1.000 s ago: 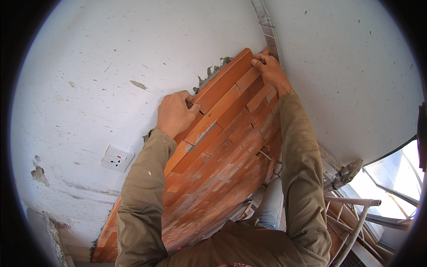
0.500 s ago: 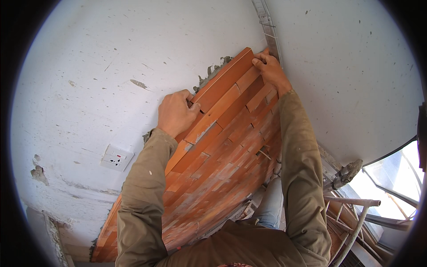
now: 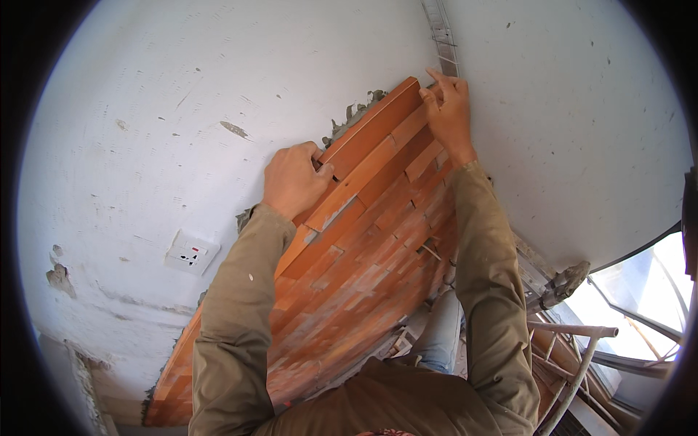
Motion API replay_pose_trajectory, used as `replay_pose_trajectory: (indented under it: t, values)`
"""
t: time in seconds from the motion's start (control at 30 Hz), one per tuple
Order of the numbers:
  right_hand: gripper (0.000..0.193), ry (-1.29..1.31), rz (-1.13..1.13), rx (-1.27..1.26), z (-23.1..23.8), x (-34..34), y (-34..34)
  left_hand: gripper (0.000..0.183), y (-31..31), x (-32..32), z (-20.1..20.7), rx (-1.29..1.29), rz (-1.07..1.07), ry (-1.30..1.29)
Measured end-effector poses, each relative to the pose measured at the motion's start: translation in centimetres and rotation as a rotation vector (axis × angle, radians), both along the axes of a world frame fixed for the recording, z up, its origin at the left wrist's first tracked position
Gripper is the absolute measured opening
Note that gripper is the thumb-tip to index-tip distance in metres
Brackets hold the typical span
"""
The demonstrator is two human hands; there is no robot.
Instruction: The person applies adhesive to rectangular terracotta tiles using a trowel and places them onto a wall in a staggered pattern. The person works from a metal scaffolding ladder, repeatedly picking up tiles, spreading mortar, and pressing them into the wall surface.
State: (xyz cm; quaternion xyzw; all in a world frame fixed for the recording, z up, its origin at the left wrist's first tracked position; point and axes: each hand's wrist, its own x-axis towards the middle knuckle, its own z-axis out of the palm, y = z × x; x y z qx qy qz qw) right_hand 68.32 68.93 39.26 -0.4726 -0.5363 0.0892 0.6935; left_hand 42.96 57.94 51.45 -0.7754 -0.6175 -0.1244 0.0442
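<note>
A long orange-red brick tile (image 3: 374, 127) lies along the top of the tiled wall face, with grey mortar (image 3: 352, 116) squeezed out behind its upper edge. My left hand (image 3: 294, 180) is closed at the tile's lower-left end, thumb on the front side and fingers curled over the top edge. At the other end, beside the wall corner, my right hand (image 3: 448, 116) has its fingers apart, the index finger stretched upward and the thumb close to the tile's end. Below run rows of similar brick tiles (image 3: 349, 254), some smeared with pale dust.
A white socket plate (image 3: 191, 252) is on the white wall left of my left forearm. A metal channel strip (image 3: 441, 36) runs up the wall corner. At lower right are a tubular metal frame (image 3: 574, 330) and a bright window (image 3: 647, 283).
My right hand has loosened from the tile's right end, and its index finger has lifted up. My left hand stays at the left end. The whole view has shifted slightly.
</note>
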Motion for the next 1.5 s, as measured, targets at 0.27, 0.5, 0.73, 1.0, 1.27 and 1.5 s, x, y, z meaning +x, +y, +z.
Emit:
replay_pose_trajectory:
  t: [0.27, 0.5, 0.73, 1.0, 1.27, 1.5]
  values:
    - [0.039, -0.676, -0.255, 0.076, 0.8, 0.1, -0.2, 0.022, -0.1, 0.0, 0.0, 0.001, -0.014, -0.003]
    - [0.043, -0.831, -0.314, 0.045, 1.6, 0.2, -0.7, 0.022, 0.0, -0.5, -0.4, 0.010, -0.024, 0.014]
    - [0.045, -0.890, -0.344, -0.037, 2.5, 0.0, -1.2, 0.034, -4.5, -2.6, -3.6, 0.480, -0.304, -0.068]
    - [0.046, -0.946, -0.347, -0.107, 3.0, -0.1, -1.4, 0.029, -17.1, -11.0, -9.2, 0.403, -0.178, -0.289]
    - [0.049, -1.059, -0.365, -0.170, 3.6, -0.3, -1.4, 0.026, -25.2, -21.7, -8.6, 0.601, 0.242, -0.279]
    - [0.050, -1.116, -0.465, -0.169, 3.3, -0.7, -1.6, 0.026, -27.4, -25.3, -7.9, 0.660, 0.324, -0.325]
